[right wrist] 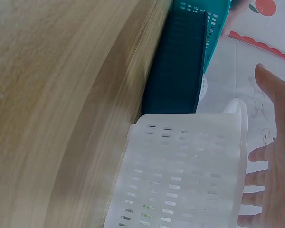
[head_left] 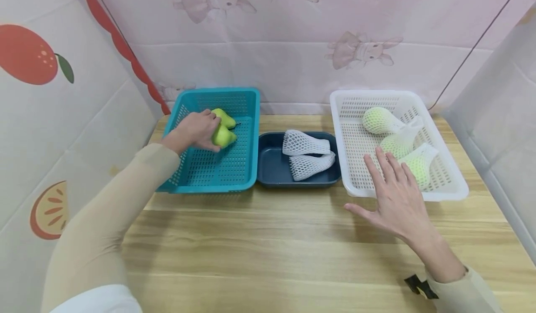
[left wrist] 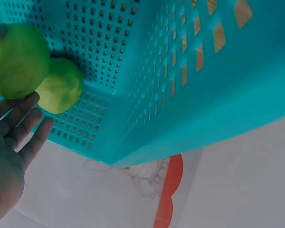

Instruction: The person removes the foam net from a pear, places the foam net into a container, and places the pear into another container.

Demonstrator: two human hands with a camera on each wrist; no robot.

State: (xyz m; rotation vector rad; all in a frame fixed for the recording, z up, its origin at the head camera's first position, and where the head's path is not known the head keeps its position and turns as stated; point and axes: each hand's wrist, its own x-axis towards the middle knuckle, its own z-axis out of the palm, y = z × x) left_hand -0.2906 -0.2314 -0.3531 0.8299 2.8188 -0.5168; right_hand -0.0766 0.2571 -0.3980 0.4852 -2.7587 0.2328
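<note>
Inside the teal basket (head_left: 253,164) lie two green pears. My left hand (head_left: 197,129) reaches over its left side and holds the nearer pear (head_left: 224,137) between thumb and fingers; the left wrist view shows the fingers (left wrist: 21,118) against this pear (left wrist: 21,59). Just behind it sits the other pear (head_left: 224,117). My right hand (head_left: 395,199) hovers with spread fingers above the near rim of the white basket (head_left: 356,164), gripping nothing. That basket contains three pears in white foam nets, one of them a netted pear (head_left: 378,121) at the back.
Between the baskets stands a dark blue tray (head_left: 272,166) with two white foam nets, the upper one a folded net (head_left: 305,143). All three containers are on a wooden table (head_left: 268,248). Printed cloth walls (head_left: 284,71) close off the back and sides.
</note>
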